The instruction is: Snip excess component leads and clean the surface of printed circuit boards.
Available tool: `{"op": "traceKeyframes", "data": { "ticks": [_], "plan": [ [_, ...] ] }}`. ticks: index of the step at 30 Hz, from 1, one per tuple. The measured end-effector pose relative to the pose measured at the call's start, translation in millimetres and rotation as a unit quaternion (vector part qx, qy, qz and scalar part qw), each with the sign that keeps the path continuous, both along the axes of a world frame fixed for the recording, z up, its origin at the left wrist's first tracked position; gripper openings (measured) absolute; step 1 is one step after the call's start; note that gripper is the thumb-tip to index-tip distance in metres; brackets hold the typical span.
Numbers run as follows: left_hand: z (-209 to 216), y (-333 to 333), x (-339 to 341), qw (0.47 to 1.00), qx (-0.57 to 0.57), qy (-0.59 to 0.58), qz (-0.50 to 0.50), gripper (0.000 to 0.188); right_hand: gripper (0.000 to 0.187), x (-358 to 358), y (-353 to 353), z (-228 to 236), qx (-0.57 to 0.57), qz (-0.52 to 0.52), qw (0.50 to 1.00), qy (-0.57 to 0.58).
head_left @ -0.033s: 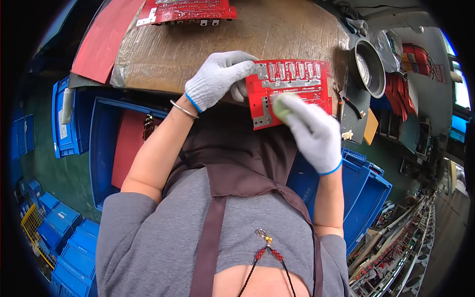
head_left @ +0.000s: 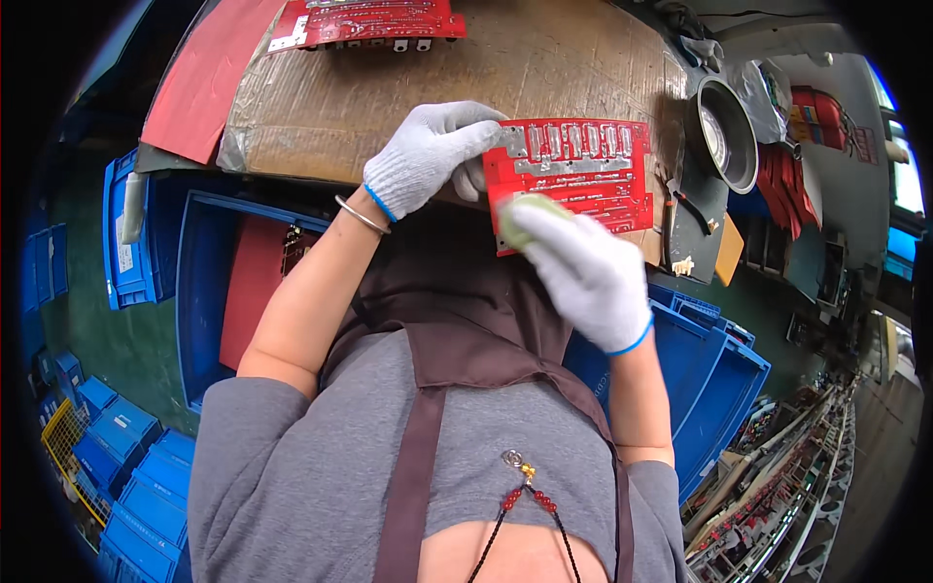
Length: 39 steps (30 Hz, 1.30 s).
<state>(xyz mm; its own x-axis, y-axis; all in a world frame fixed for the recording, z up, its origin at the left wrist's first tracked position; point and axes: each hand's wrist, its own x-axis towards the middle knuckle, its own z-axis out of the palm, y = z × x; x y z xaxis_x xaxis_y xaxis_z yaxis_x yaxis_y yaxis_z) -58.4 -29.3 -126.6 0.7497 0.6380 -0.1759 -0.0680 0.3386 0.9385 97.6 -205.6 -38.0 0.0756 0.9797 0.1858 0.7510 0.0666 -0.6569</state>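
A red circuit board [head_left: 583, 185] with silvery solder patches is held tilted at the table's near edge. My left hand [head_left: 432, 151], in a white knit glove, grips its upper left corner, thumb on top and the other fingers partly hidden. My right hand [head_left: 583, 267], gloved alike, is closed around a pale green pad [head_left: 533, 216], perhaps a sponge. The pad presses on the board's lower left part and hides that corner. Another red circuit board [head_left: 369, 21], with components along its near edge, lies at the far left of the table.
Brown cardboard covers the table [head_left: 544, 58], and a red sheet [head_left: 209, 83] lies at its left. On the right are a metal bowl [head_left: 721, 134] and pliers [head_left: 690, 204]. Blue crates [head_left: 185, 291] stand below the table on both sides.
My right hand has slid the green pad leftward and slightly toward me across the board. My left hand and the board have barely moved.
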Motion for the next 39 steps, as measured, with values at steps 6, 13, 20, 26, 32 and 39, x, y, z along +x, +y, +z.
{"op": "traceKeyframes", "data": {
  "ticks": [6, 13, 20, 26, 32, 39],
  "plan": [
    [10.8, -2.4, 2.7, 0.999, -0.033, 0.013, -0.004, 0.03, 0.028, 21.4, 25.2, 5.1, 0.013, -0.072, 0.997, -0.03],
    [5.4, -5.2, 7.6, 0.999, 0.005, 0.017, 0.028, 0.029, 0.038, -18.9, 6.4, 4.0, -0.019, 0.044, 0.996, -0.079],
    [15.9, -5.5, 4.3, 0.998, -0.024, 0.049, 0.007, 0.028, 0.039, -14.7, -10.0, -0.5, 0.023, 0.04, 0.993, -0.109],
    [14.2, -6.9, 3.8, 0.999, -0.017, 0.043, 0.023, 0.031, 0.033, 29.0, 16.7, -4.2, 0.062, -0.093, 0.993, -0.039],
    [20.8, -10.1, 4.9, 0.997, 0.005, 0.076, 0.03, 0.034, 0.03, 51.5, -17.2, 9.7, 0.068, -0.212, 0.974, -0.035],
    [20.8, -10.4, 5.0, 0.996, 0.015, 0.084, 0.028, 0.035, 0.035, -12.6, -10.7, 8.1, -0.036, -0.022, 0.999, 0.021]
  ]
}}
